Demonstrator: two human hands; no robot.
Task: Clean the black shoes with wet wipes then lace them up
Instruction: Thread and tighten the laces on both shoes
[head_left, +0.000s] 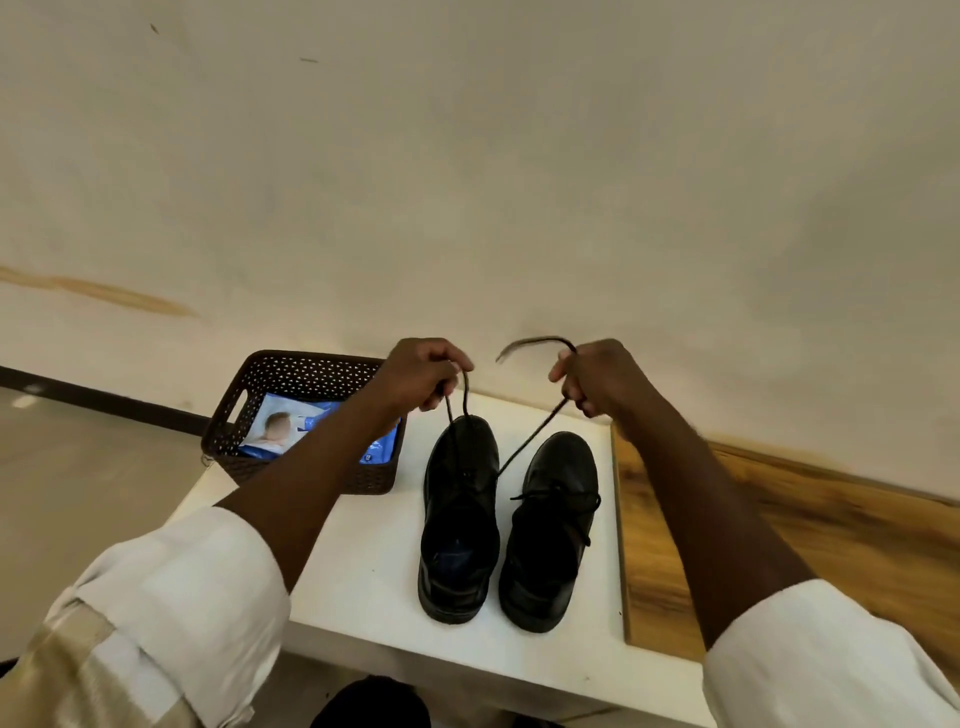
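Evidently left shoe (460, 514) gapes open; right shoe (553, 530) looks tied.

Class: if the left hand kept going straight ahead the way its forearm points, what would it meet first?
Probably the wall: the left hand, gripping the lace, is past the basket; depth unclear.

- One head-worn camera is looking forward and down from above the near edge of the white table (363, 587).
- It is sitting close, both forearms reaching away from it.
- The wall (467, 182) is filling the far, upper half of the wide-angle view.
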